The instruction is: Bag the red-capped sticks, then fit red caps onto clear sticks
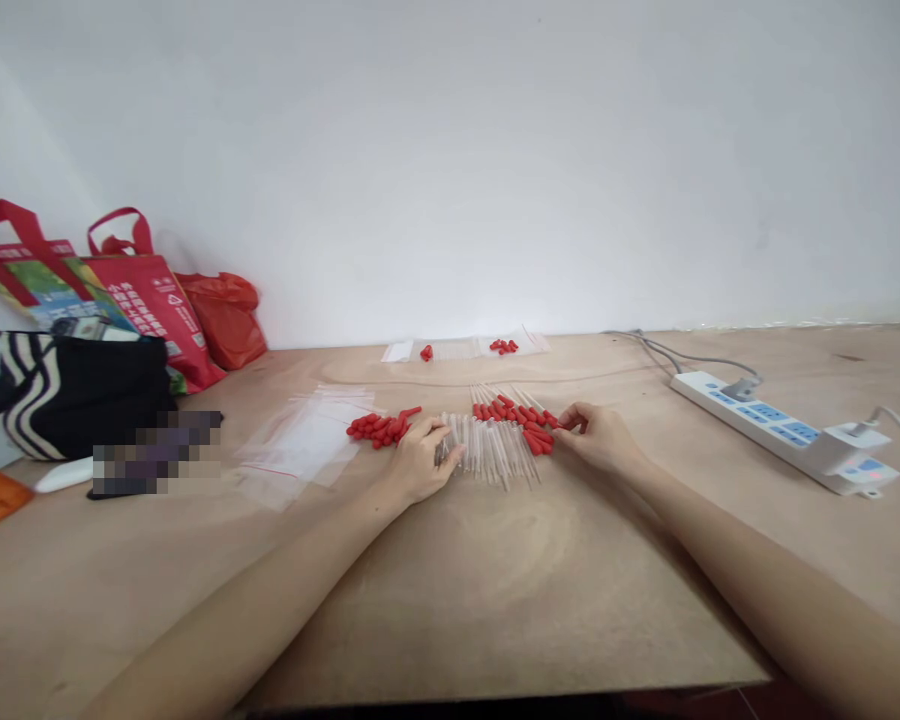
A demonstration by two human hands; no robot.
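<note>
A wide table of pale brown wood, smooth with faint grain, fills the lower half of the view, against a plain white wall. At the far left stand two red fabric shopping bags with printed panels; the white writing on them is too small to read. Beside them sits a crumpled red plastic bag, and in front a black bag with white stripes. On the right lies a long white plastic power strip with blue sockets and a grey cable.

Flat clear plastic zip bags with a thin red line lie left of centre. In the middle of the table lies a row of thin clear droppers with red rubber bulbs, close together like a fan. A loose heap of red rubber bulbs lies just beside the left hand. This hand rests with fingers curled on the clear tube ends. The right hand pinches one red bulb at the right end of the row.
</note>
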